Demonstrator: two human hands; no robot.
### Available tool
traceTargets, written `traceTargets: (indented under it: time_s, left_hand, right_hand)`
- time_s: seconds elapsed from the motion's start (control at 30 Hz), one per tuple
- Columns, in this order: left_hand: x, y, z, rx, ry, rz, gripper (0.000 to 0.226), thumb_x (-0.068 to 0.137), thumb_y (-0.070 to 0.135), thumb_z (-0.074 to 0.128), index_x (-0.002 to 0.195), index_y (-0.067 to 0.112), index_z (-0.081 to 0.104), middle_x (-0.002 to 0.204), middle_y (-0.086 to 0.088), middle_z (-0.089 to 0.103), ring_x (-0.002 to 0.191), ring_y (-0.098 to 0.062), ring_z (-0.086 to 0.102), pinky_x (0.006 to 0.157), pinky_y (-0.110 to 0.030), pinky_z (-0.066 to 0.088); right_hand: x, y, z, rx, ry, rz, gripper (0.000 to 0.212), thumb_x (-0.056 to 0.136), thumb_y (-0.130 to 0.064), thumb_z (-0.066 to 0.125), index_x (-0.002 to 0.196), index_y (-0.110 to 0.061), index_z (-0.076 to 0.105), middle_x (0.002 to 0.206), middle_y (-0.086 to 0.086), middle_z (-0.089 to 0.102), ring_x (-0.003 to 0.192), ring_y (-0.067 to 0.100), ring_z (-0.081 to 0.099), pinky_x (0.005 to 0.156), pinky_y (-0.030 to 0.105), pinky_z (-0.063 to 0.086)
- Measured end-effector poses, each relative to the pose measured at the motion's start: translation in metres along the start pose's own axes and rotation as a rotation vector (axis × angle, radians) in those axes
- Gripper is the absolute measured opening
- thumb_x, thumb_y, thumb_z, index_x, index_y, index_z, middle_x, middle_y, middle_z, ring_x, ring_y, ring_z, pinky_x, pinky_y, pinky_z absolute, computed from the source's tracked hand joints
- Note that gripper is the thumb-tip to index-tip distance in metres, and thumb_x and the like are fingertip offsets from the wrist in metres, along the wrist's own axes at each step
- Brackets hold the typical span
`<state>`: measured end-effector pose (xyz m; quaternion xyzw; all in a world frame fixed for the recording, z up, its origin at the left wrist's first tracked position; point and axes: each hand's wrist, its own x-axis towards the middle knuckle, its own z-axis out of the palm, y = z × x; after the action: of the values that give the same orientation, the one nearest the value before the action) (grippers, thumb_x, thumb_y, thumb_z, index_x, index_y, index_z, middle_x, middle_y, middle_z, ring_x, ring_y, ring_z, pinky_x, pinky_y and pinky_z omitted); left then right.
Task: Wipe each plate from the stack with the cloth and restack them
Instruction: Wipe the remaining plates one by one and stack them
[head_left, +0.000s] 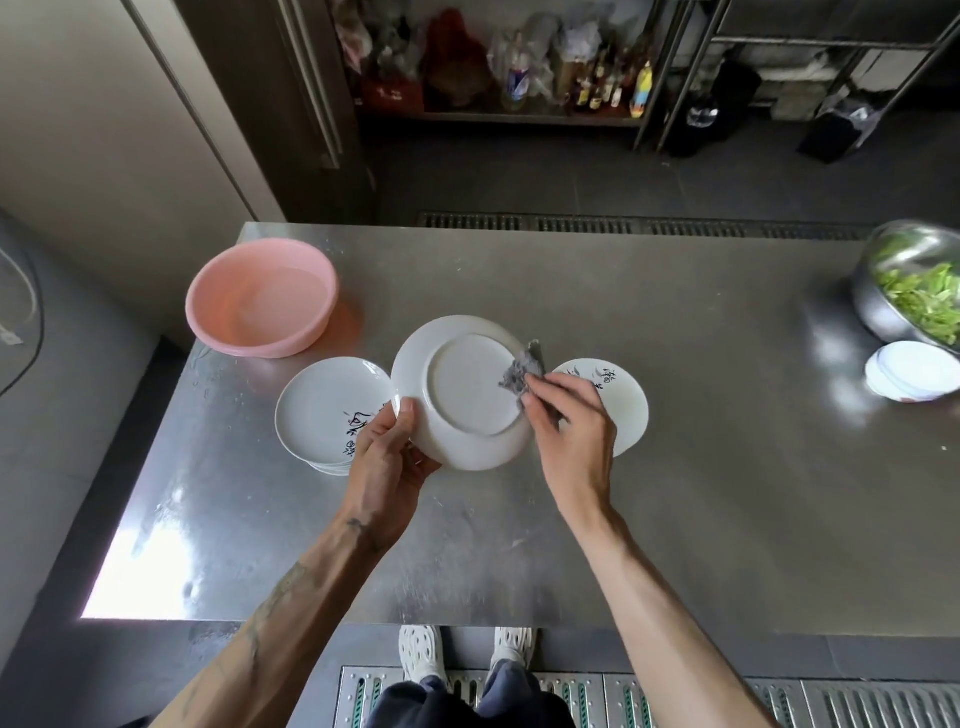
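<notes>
White lettered plate (626, 402) lies half hidden behind right hand (569, 423).

held plate (462, 395) between stack (327, 410) left, plate (626, 410) right

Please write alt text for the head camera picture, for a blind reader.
The left hand holds a white plate underside up while the right hand presses a grey cloth on it. On the steel table, a plate stack stands left, a single plate right.

One cloth (522, 370), one pink basin (262, 304)
</notes>
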<state>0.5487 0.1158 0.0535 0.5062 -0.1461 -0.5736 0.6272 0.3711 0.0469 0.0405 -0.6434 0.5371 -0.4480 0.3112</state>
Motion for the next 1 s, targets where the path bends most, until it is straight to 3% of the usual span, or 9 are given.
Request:
traceTargets:
  time_s: [0.17, 0.33, 0.57, 0.73, 0.9, 1.0]
  left_hand:
    - [-0.001, -0.004, -0.005, 0.075, -0.046, -0.034, 0.035, 0.103, 0.030, 0.052, 0.126, 0.009, 0.067, 0.112, -0.007, 0.072, 0.096, -0.019, 0.067, 0.075, -0.034, 0.061]
    - [0.000, -0.006, -0.005, 0.073, -0.086, -0.041, 0.032, 0.107, 0.025, 0.049, 0.125, 0.008, 0.068, 0.117, -0.011, 0.072, 0.099, -0.020, 0.068, 0.077, -0.035, 0.061]
    - [0.002, 0.002, -0.006, 0.119, -0.120, -0.016, 0.042, 0.099, 0.031, 0.053, 0.130, 0.005, 0.064, 0.115, -0.007, 0.073, 0.097, -0.018, 0.069, 0.077, -0.035, 0.061]
    - [-0.002, -0.002, -0.008, 0.151, -0.137, -0.013, 0.036, 0.100, 0.030, 0.054, 0.123, 0.007, 0.068, 0.110, -0.008, 0.072, 0.094, -0.021, 0.069, 0.075, -0.035, 0.059]
    - [-0.001, -0.011, -0.006, 0.127, -0.080, -0.018, 0.043, 0.099, 0.029, 0.054, 0.128, -0.002, 0.063, 0.112, -0.013, 0.069, 0.101, -0.027, 0.062, 0.080, -0.041, 0.056]
    - [0.001, -0.015, -0.003, 0.107, -0.061, -0.012, 0.034, 0.106, 0.024, 0.049, 0.127, 0.003, 0.065, 0.113, -0.011, 0.070, 0.102, -0.023, 0.063, 0.083, -0.040, 0.057]
  right_hand:
    - [0.029, -0.018, 0.006, -0.100, -0.103, -0.130, 0.022, 0.089, -0.008, 0.076, 0.109, -0.017, 0.080, 0.114, -0.003, 0.065, 0.103, 0.015, 0.064, 0.088, 0.026, 0.054]
    - [0.021, -0.037, 0.023, -0.216, -0.187, -0.454, 0.022, 0.086, -0.005, 0.079, 0.107, -0.012, 0.080, 0.113, 0.006, 0.068, 0.102, 0.026, 0.064, 0.093, 0.028, 0.050]
    - [0.041, -0.048, 0.022, -0.225, -0.224, -0.436, 0.018, 0.090, -0.010, 0.075, 0.107, -0.015, 0.081, 0.112, 0.005, 0.070, 0.102, 0.029, 0.064, 0.092, 0.036, 0.052]
    - [0.054, -0.029, 0.011, -0.121, -0.213, -0.197, 0.021, 0.093, -0.010, 0.071, 0.111, -0.016, 0.080, 0.112, -0.001, 0.067, 0.103, 0.021, 0.065, 0.090, 0.037, 0.054]
    - [0.023, 0.000, 0.000, -0.006, -0.045, 0.126, 0.019, 0.092, -0.010, 0.072, 0.107, -0.018, 0.080, 0.100, -0.010, 0.070, 0.097, 0.000, 0.065, 0.084, 0.012, 0.047]
    - [-0.003, 0.007, -0.003, 0.033, 0.058, 0.263, 0.016, 0.091, -0.011, 0.073, 0.103, -0.019, 0.080, 0.091, -0.019, 0.067, 0.092, -0.001, 0.065, 0.085, 0.016, 0.050]
